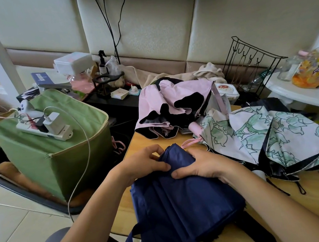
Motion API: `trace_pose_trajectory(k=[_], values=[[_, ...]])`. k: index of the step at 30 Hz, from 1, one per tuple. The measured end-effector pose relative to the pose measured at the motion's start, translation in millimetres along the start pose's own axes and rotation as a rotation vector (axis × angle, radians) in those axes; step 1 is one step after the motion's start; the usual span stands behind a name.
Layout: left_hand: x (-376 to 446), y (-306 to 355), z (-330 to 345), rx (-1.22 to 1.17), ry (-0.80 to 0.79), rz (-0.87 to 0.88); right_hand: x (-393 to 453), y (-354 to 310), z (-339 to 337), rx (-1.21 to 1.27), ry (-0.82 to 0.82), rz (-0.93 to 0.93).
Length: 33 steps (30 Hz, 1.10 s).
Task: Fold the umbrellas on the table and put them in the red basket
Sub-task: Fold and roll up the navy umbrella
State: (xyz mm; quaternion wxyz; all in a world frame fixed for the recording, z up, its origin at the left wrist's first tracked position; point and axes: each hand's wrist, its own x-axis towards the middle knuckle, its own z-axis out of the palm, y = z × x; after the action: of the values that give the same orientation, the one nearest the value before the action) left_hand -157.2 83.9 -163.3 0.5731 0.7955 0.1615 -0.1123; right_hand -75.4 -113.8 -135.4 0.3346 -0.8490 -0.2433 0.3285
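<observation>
A navy blue umbrella (184,205) lies collapsed on the wooden table (316,195), its fabric loose and hanging over the near edge. My left hand (142,163) pinches a fold of its fabric near the top. My right hand (203,166) grips the fabric beside it, thumb towards the left hand. Behind them a pink umbrella with black lining (173,107) lies crumpled. A white umbrella with green flower print (272,136) is spread out at the right. No red basket is in view.
A green fabric box (57,154) with a power strip and charger on top stands left of the table. A cluttered black shelf (107,99) and a black wire rack (248,64) are behind. A white round table (300,90) with jars is at the right.
</observation>
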Motion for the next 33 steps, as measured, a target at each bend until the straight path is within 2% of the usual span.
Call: trace_pose_trajectory(k=[6, 11, 13, 16, 24, 28, 33], values=[[0, -1, 1, 0.104, -0.035, 0.086, 9, 12, -3, 0.085, -0.040, 0.063], [-5, 7, 0, 0.052, -0.090, -0.062, 12, 22, -6, 0.165, -0.075, 0.047], [-6, 11, -3, 0.078, -0.167, -0.096, 10, 22, -8, 0.184, -0.088, 0.028], [-6, 14, -3, 0.000, -0.273, -0.102, 5, 20, -13, 0.230, -0.090, 0.006], [-10, 16, 6, -0.284, -0.321, -0.103, -11, 17, -27, 0.410, -0.229, 0.017], [-14, 16, 5, -0.330, -0.309, -0.106, -16, 25, -31, 0.433, -0.331, 0.050], [-20, 21, 2, -0.288, -0.330, -0.111, -16, 24, -29, 0.470, -0.331, 0.071]])
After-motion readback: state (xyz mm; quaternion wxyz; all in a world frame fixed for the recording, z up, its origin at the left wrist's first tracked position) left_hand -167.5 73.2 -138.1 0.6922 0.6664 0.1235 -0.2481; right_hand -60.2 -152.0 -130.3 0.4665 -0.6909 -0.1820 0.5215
